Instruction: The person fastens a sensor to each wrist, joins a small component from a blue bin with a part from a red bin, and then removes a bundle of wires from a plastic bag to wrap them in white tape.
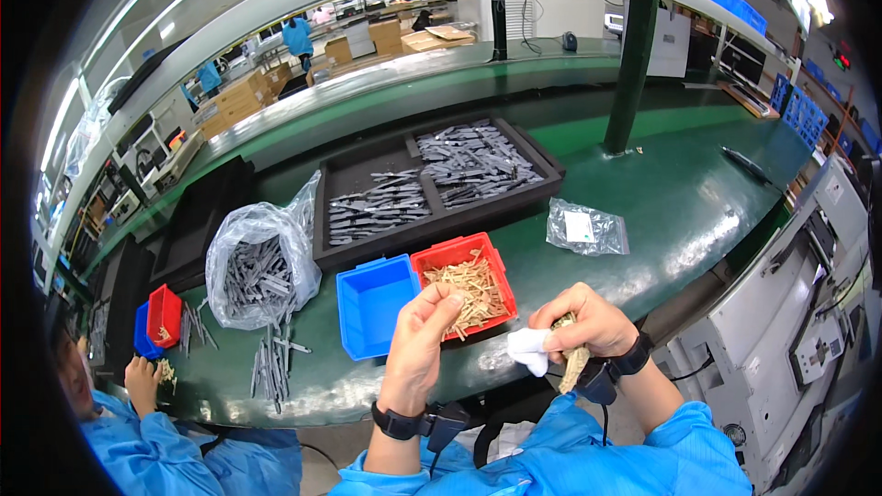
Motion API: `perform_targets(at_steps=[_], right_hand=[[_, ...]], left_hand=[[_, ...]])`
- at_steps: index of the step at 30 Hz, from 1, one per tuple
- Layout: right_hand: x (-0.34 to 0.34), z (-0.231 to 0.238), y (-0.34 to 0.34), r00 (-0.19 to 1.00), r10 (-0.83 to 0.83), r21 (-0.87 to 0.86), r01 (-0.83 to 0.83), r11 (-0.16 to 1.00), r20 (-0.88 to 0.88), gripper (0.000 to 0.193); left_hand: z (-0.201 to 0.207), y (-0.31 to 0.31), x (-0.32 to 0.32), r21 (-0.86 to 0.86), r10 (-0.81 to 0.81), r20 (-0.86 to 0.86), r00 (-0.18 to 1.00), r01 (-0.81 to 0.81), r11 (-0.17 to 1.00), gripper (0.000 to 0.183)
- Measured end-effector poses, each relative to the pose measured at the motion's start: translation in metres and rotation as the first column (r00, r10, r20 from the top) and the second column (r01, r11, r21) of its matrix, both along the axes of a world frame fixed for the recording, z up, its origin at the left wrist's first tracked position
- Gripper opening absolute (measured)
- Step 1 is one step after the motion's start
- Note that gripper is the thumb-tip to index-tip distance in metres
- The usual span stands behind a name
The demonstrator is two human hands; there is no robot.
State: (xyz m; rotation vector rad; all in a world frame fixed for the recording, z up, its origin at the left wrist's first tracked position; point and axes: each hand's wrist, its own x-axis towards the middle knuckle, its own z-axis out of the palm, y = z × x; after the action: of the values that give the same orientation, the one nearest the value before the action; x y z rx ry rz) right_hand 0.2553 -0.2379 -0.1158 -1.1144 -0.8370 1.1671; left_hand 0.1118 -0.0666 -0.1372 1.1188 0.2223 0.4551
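My left hand (424, 326) is raised in front of the red bin (501, 262), thumb and forefinger pinched together. Whatever may be between those fingertips is too small to make out. Small tan strip-like pieces (473, 289) lie heaped in that bin. To the right, my right hand (597, 323) is closed around a white cloth-like wad (527, 349) and a mottled tan, bundle-like thing (574, 367) that hangs below the fingers. A blue bin (366, 317) stands against the red one, just left of my left hand.
Behind the bins, a black divided tray (322, 234) holds many grey strips (478, 161). Left of it sits a clear plastic bag (225, 266) of grey parts, with loose strips (271, 372) nearby. A clear zip bag (606, 234) lies right. A co-worker's hand (142, 384) is far left.
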Motion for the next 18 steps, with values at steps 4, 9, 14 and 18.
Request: perform_targets(at_steps=[4, 9, 14, 18], right_hand=[[-0.001, -0.008, 0.008, 0.974, -0.165, 0.069, 0.177, 0.982, -0.157, 0.015], [-0.020, -0.021, 0.018, 0.944, -0.318, -0.002, 0.319, 0.948, -0.084, 0.016], [-0.023, -0.026, 0.004, 0.947, -0.309, 0.005, 0.310, 0.951, -0.084, 0.018], [-0.013, -0.030, 0.002, 0.963, -0.168, -0.059, 0.159, 0.985, -0.210, 0.026]], left_hand=[[-0.001, -0.015, 0.006, 0.031, -0.191, -0.015, 0.982, 0.191, 0.981, 0.007], [-0.008, -0.028, 0.002, 0.268, 0.073, -0.062, 0.995, -0.054, 0.962, 0.017], [-0.006, -0.024, 0.010, 0.741, 0.256, 0.016, 0.967, -0.184, 0.646, 0.011], [0.002, -0.007, 0.005, 0.915, 0.413, 0.220, 0.884, -0.334, 0.228, 0.009]])
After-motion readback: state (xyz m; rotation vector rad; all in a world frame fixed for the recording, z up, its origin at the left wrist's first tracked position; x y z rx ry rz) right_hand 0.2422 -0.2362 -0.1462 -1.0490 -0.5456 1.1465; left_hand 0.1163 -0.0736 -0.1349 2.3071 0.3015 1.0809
